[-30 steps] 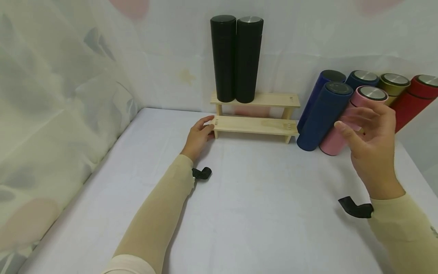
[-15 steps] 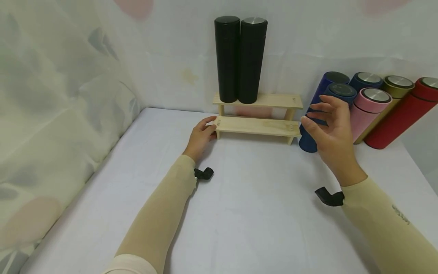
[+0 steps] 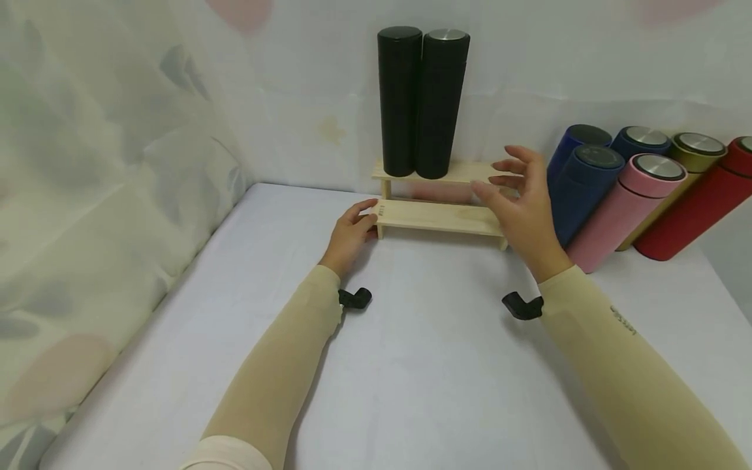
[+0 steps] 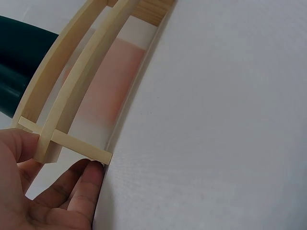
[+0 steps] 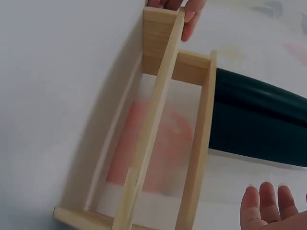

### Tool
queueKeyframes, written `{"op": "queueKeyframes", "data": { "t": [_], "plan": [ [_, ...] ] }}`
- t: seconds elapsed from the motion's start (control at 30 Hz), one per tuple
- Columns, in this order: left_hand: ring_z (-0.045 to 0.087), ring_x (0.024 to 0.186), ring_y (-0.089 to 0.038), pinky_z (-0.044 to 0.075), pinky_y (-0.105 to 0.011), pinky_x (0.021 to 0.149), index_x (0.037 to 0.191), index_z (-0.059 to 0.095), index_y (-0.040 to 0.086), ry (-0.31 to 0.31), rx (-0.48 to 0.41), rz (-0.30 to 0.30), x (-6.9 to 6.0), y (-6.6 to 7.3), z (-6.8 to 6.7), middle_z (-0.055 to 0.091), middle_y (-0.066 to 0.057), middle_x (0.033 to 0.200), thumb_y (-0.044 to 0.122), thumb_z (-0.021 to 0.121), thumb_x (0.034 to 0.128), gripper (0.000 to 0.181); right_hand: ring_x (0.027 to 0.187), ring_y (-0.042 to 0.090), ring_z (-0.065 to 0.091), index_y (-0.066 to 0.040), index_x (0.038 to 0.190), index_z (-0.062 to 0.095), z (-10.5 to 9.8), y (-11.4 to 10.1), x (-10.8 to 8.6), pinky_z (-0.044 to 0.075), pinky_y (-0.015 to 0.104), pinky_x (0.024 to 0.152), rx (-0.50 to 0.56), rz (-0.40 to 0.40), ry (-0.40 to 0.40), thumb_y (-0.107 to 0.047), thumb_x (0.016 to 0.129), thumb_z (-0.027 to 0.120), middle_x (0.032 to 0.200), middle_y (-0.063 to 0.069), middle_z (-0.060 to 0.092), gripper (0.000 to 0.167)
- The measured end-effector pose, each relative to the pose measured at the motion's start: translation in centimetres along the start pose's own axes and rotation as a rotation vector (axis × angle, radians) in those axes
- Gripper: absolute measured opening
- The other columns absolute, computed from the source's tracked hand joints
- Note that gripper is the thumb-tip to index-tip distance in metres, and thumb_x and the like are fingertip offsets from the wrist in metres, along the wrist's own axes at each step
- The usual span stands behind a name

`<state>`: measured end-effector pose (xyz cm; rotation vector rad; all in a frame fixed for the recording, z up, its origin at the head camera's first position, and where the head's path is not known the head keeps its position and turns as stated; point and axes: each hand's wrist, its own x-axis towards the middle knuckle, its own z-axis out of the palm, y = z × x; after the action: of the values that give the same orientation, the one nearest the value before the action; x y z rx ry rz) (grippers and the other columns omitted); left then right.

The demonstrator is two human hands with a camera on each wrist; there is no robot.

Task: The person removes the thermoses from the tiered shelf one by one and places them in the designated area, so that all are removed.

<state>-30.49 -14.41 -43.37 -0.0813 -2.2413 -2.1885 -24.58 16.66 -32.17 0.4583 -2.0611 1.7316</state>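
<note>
By the left hand (image 3: 348, 236), left of centre, the left end of the wooden stand (image 3: 435, 217) is gripped; its steadying seems to be the step in hand. Two black bottles (image 3: 399, 104) are carried upright on the upper shelf (image 3: 470, 173), upper centre. Nothing is held by the right hand (image 3: 523, 202), loosely curved right of centre; its careful closing on stand or bottle is probably called for. Marks on the right sleeve (image 3: 617, 352) cannot be read; no brand is seen on the coloured bottles (image 3: 625, 215), far right.

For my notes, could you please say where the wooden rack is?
In the head view, the wooden rack stands just right of centre under two black flasks, touching the left hand.
</note>
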Motion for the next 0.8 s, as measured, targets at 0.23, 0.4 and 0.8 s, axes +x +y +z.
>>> {"op": "queueKeyframes", "data": {
  "t": [0.23,0.4,0.8],
  "plan": [
    [0.068,0.122,-0.027,0.059,-0.036,0.101,0.154,0.063,0.018,0.001,-0.005,-0.004,0.1,-0.2,-0.2,0.064,-0.016,0.141,0.019,0.062,0.1126,0.042,0.13,0.031,0.053,-0.02,0.161,0.038,1.9,0.7,2.6,0.053,0.037,0.099,-0.032,0.109,-0.028,-0.034,0.097,0.085,0.145,0.008,0.048,0.081],
    [0.067,0.124,-0.028,0.058,-0.037,0.103,0.155,0.062,0.019,-0.008,-0.007,-0.007,0.0,-0.2,-0.2,0.063,-0.017,0.142,0.019,0.062,0.1126,0.042,0.135,0.028,0.05,-0.024,0.165,0.034,2.9,1.0,4.6,0.051,0.037,0.106,-0.077,0.167,-0.03,-0.042,0.095,0.088,0.15,0.006,0.046,0.09],
    [0.069,0.121,-0.028,0.058,-0.039,0.103,0.154,0.063,0.018,-0.005,0.011,0.008,-0.1,0.2,0.0,0.065,-0.017,0.14,0.019,0.062,0.1127,0.042,0.142,0.024,0.043,-0.029,0.167,0.028,5.4,1.9,8.9,0.044,0.032,0.114,-0.104,0.249,-0.057,-0.042,0.095,0.088,0.161,0.003,0.04,0.095]
  ]
}}
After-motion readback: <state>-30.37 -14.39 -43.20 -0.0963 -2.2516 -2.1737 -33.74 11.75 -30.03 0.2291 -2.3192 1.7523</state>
